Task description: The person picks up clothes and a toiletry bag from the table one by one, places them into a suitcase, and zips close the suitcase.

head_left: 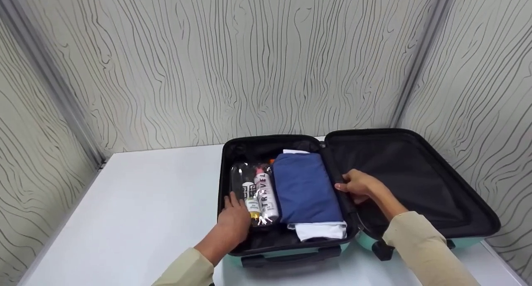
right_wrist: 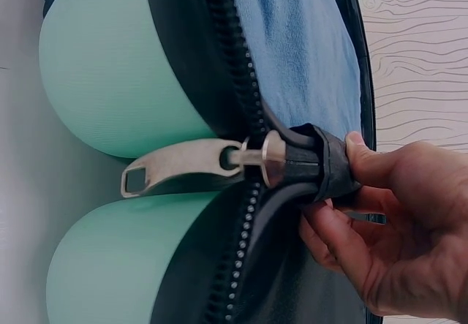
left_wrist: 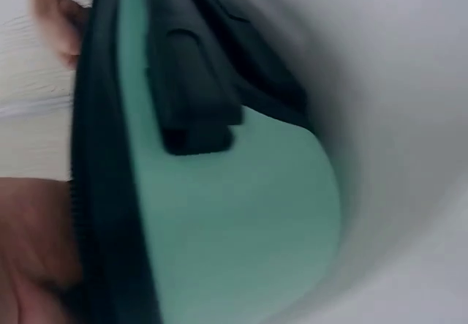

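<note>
An open teal suitcase [head_left: 301, 257] lies with both black-lined halves spread. In its left half a clear toiletry pouch [head_left: 239, 178] holds a white spray bottle [head_left: 268, 198] marked TRAVEL and a smaller bottle with yellow liquid. Beside it sits folded blue cloth [head_left: 307, 190], with white cloth [head_left: 322, 231] showing beneath. My left hand [head_left: 236, 220] is over the near-left rim, fingers extended at the pouch's edge. Along the middle seam, my right hand [head_left: 360, 185] pinches a fold of black lining [right_wrist: 333, 159], thumb on one side and fingers on the other.
A metal zipper pull [right_wrist: 179, 164] hangs at the hinge between the halves. The carry handle [head_left: 291, 259] faces the near side. White tabletop [head_left: 145, 203] extends left of the suitcase. A patterned wall [head_left: 199, 70] stands behind. A bit of orange [head_left: 272, 161] shows behind the pouch.
</note>
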### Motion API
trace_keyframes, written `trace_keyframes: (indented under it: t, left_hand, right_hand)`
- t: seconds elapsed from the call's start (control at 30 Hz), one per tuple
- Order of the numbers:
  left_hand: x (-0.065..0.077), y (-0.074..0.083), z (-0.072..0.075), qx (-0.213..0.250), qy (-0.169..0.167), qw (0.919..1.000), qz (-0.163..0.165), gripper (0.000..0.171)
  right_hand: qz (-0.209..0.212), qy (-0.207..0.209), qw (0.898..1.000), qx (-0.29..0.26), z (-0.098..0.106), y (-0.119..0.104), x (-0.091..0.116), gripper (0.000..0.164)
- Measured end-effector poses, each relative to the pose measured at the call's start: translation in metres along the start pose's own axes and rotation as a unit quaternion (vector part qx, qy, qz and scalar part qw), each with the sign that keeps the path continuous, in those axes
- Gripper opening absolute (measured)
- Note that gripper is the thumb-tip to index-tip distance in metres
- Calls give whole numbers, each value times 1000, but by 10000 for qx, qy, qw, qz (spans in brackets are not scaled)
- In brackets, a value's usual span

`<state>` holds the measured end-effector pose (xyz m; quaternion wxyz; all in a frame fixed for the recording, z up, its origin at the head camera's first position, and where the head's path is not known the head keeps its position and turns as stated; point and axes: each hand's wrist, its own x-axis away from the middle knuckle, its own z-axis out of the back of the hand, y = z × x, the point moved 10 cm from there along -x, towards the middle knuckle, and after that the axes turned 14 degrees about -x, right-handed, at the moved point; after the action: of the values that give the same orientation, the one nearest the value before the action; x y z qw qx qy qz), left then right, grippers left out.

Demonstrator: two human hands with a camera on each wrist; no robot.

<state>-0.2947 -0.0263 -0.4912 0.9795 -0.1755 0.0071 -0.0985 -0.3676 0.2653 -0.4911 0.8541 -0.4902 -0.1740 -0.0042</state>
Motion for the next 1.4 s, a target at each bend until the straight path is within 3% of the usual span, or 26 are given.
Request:
trace_keyframes:
  t: [0.1, 0.2, 0.3, 0.43, 0.6, 0.73, 0.83, 0.97, 1.07, 1.17, 1.27, 1.33, 1.4]
  left_hand:
    - [-1, -2, -4, -269, -42, 9992, 287, 44]
    - [-4, -3, -10, -402, -297, 9977, 468, 39]
    - [-7, -3, -14, -615, -538, 9957, 448, 39]
    - [-11, 0, -10, -836, -351, 9959, 69, 33]
    - [-6, 6, -1, -958, 361, 9922, -710, 39]
    - [4, 4, 7, -395, 786, 9911, -996, 45]
    - [10, -2, 15, 148, 1105, 9877, -1096, 38]
    - [19, -7, 21, 730, 1506, 9766, -1351, 25]
    - [26, -14, 23, 1231, 1773, 9661, -1417, 26]
    - [34, -28, 20, 1926, 1942, 9548, -1161, 40]
    - [39, -47, 4, 2870, 1695, 9413, -527, 57]
    - [42, -57, -13, 3545, 1328, 9255, -88, 65]
    - [45, -61, -31, 4157, 956, 9043, 172, 70]
  right_hand:
    - [21, 25, 10000, 43, -1, -2, 0, 30]
    - [92, -16, 9999, 38, -4, -5, 0, 31]
    - [185, -74, 9998, -24, -5, -7, -1, 30]
    - [167, 77, 9990, 411, 1, -7, 2, 34]
    - [374, 409, 9934, 1007, 14, -6, 21, 51]
    - [1073, 842, 9854, 1020, 35, -12, 50, 52]
    - [1440, 1344, 9766, 862, 53, -8, 78, 48]
    - [1476, 2173, 9642, 361, 75, 15, 118, 45]
    - [1389, 2837, 9488, -22, 87, 41, 145, 43]
    - [1220, 3373, 9311, -664, 97, 73, 168, 35]
    - [673, 3899, 9123, -1057, 108, 112, 186, 33]
    - [162, 4184, 8984, -1321, 113, 140, 195, 36]
    - [-402, 4331, 8835, -1738, 114, 166, 200, 38]
